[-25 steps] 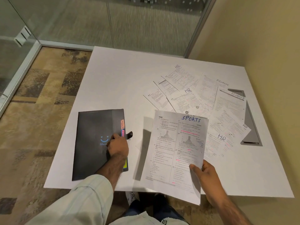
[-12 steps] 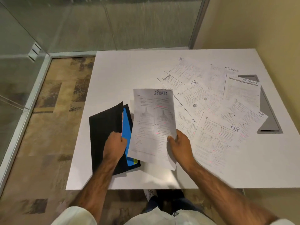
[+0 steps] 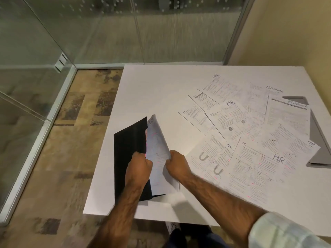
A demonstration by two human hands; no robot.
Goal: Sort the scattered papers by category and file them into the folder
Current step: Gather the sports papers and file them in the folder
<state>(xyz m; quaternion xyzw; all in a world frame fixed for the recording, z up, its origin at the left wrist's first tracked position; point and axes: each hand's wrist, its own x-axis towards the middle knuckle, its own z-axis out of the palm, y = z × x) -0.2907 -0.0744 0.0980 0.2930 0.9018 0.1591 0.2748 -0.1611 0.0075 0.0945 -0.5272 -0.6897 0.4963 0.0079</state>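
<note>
The left hand (image 3: 138, 165) is curled round the inner edge of the black folder (image 3: 128, 154), holding its front cover tilted up; the fingertips are hidden behind the cover. Just beside it at 3 o'clock, the right hand (image 3: 176, 163) grips the right edge of a printed sheet (image 3: 158, 149), fingers folded round the paper. The sheet stands tilted with its left side tucked behind the raised cover, inside the folder's opening. Its top corner pokes out at 12 o'clock, and the handwritten heading there is too bent and blurred to read. A pink strip shows between cover and sheet; what it is cannot be told.

The folder sits toward 7 o'clock on the white table (image 3: 152, 90), near the front edge. From 1 to 4 o'clock of the hands the loose papers (image 3: 232, 122) fan out and overlap, so several headings are covered. One HR sheet (image 3: 268, 169) and one FINANCE sheet (image 3: 288, 119) read clearly. At 3 o'clock a grey flat piece (image 3: 320, 140) is partly buried under them. A pale sleeve (image 3: 279, 231) is cut off at 5 o'clock.
</note>
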